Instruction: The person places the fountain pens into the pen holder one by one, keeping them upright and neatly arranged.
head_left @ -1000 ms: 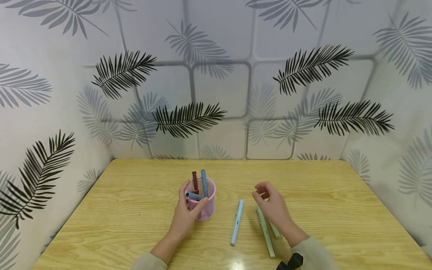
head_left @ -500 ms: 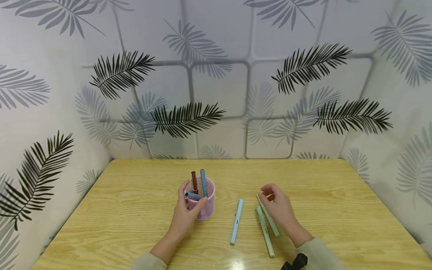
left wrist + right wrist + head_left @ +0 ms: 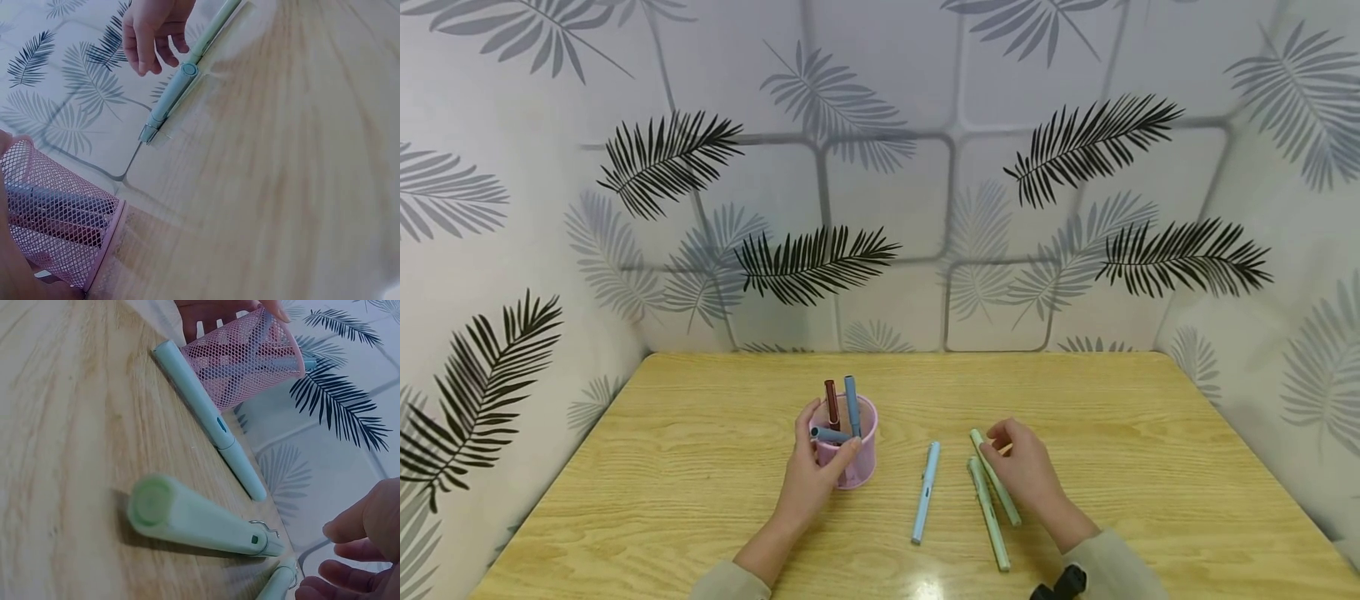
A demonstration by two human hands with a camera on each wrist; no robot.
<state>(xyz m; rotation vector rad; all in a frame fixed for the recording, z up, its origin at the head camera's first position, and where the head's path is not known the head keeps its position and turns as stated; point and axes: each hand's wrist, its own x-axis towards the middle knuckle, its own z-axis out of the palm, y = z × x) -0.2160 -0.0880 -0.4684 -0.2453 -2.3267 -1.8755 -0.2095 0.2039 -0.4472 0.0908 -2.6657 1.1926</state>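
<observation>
Pens [image 3: 853, 407], we judge, are half in: three in the pink cup [image 3: 867, 463] our left grip [image 3: 809, 477] clasps; one light-blue pen [image 3: 926, 493] and two green pens [image 3: 989, 517] between it and the counter's [image 3: 700, 433] right edge, beside our empty, loosely parted right grip [image 3: 1028, 471].

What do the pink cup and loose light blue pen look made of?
Pink cup: probably smooth-coated metal mesh, judging by the fine see-through grid and thin rim.
Light blue pen: likely plastic, satin finish, given its even colour and soft sheen.
</observation>
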